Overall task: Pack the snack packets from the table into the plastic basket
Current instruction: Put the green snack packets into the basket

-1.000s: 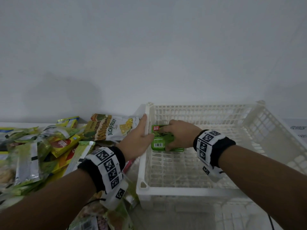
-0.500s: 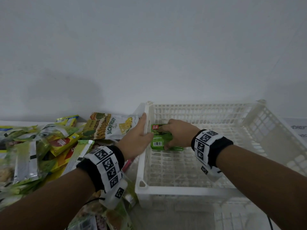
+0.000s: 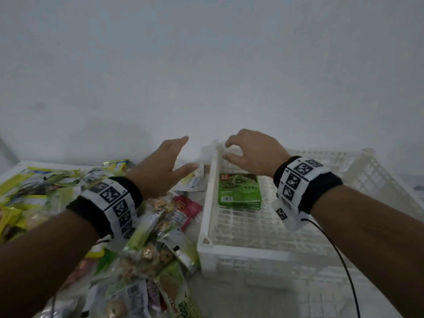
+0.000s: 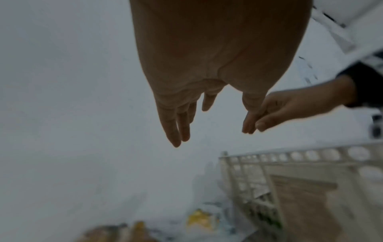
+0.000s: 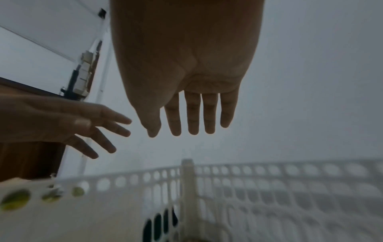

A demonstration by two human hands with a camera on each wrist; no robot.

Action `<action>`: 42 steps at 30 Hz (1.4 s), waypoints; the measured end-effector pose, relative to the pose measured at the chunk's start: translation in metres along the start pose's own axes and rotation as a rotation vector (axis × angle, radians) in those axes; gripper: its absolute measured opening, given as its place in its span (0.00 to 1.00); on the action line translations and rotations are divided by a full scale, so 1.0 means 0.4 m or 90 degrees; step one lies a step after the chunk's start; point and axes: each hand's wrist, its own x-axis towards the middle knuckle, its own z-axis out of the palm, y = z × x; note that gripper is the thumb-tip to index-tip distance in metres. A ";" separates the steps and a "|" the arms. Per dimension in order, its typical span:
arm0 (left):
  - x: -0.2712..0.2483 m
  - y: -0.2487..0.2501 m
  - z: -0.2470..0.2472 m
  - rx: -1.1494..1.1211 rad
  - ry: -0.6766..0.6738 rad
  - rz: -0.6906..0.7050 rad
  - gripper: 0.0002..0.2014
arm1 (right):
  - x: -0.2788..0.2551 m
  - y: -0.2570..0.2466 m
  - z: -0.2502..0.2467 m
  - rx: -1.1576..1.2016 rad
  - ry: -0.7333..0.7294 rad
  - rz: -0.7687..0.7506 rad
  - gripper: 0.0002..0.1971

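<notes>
Above the far left corner of the plastic basket (image 3: 231, 245), the right hand (image 3: 251, 149) hangs in the air with loosely bent fingers and holds nothing; in the right wrist view the fingers look nearly straight. The left hand (image 3: 164, 165) is just outside the left wall of the basket, fingers spread and flat, also with nothing in it. One green packet (image 3: 239, 190) lies flat on the floor of the basket, close to its left wall and toward the far side, touched by neither hand. Most snack packets (image 3: 149, 246) are not yet packed: they lie in a loose heap on the table (image 3: 220, 292), left of the basket and touching its near left corner. A white packet with yellow print (image 3: 193, 180) lies just under the left thumb, against the outside of the basket wall.

I judge that the task is only at its start. The risk from here is in the heap: the packets are slippery and overlap, so a fast grab may take two at once, or push others off the table edge. A packet dropped from high above the basket may land standing against the wall and waste room.
</notes>
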 end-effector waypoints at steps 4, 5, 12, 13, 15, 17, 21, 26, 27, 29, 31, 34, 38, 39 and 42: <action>-0.087 -0.059 -0.073 0.274 0.003 -0.032 0.40 | 0.029 -0.095 -0.042 -0.023 0.012 -0.040 0.23; -0.113 -0.077 -0.087 0.305 -0.005 -0.050 0.40 | 0.036 -0.128 -0.050 -0.028 0.013 -0.056 0.23; -0.259 -0.215 -0.166 0.367 -0.014 -0.107 0.34 | 0.072 -0.377 -0.066 -0.072 -0.016 -0.129 0.24; -0.277 -0.241 -0.177 0.365 -0.018 -0.112 0.32 | 0.079 -0.412 -0.064 -0.079 -0.025 -0.130 0.24; -0.315 -0.299 -0.199 0.354 -0.028 -0.121 0.29 | 0.095 -0.481 -0.059 -0.091 -0.044 -0.123 0.24; -0.355 -0.366 -0.219 0.355 -0.035 -0.127 0.28 | 0.108 -0.549 -0.053 -0.098 -0.061 -0.111 0.24; -0.440 -0.504 -0.257 0.350 -0.050 -0.094 0.27 | 0.126 -0.695 -0.010 -0.094 -0.102 -0.080 0.25; -0.538 -0.633 -0.265 0.295 -0.057 -0.060 0.30 | 0.119 -0.869 0.117 -0.095 -0.178 -0.079 0.26; -0.554 -0.657 -0.259 0.291 -0.079 -0.060 0.31 | 0.114 -0.897 0.142 -0.088 -0.191 -0.081 0.27; -0.579 -0.695 -0.249 0.286 -0.113 -0.052 0.33 | 0.105 -0.942 0.187 -0.072 -0.196 -0.084 0.30; -0.603 -0.723 -0.237 0.275 -0.118 -0.048 0.34 | 0.096 -0.977 0.219 -0.061 -0.188 -0.094 0.32; -0.636 -0.753 -0.228 0.242 -0.081 -0.042 0.34 | 0.089 -1.016 0.244 -0.067 -0.174 -0.119 0.31; -0.663 -0.789 -0.236 0.232 -0.009 -0.076 0.38 | 0.099 -1.043 0.261 -0.033 -0.174 -0.165 0.33; -0.667 -0.797 -0.240 0.237 -0.011 -0.105 0.41 | 0.106 -1.047 0.267 -0.029 -0.186 -0.185 0.34; -0.670 -0.818 -0.252 0.199 -0.077 -0.199 0.50 | 0.130 -1.061 0.289 -0.041 -0.217 -0.232 0.38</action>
